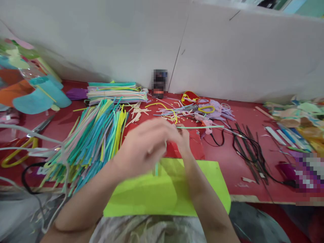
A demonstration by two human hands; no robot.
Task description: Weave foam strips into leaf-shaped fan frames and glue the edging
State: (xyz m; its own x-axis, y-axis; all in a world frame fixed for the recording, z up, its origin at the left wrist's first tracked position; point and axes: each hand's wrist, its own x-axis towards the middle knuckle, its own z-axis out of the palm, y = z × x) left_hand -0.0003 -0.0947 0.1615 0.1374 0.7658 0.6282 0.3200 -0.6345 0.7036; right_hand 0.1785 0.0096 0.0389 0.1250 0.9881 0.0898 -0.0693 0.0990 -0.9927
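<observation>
My right hand [184,138] is closed, pinching a thin light-green pipe cleaner [205,127] that sticks out level to the right. Arched over beside it is my left hand [149,143], its fingers curled toward the right hand and smeared by motion. Whether the left fingers grip anything is hidden. Below the left palm a short green piece [156,169] points down; what holds it cannot be seen. Under both forearms lies a lime-green sheet [162,195] at the table's front edge. A red sheet [194,145] shows just behind the hands.
A large pile of coloured pipe cleaners [93,141] fills the left, with a stacked bundle [116,92] behind. Yellow-handled scissors [209,109] and cut pieces lie ahead. White cables [64,158] cross the far left; a black cord [258,155] and dark sticks [244,152] lie right.
</observation>
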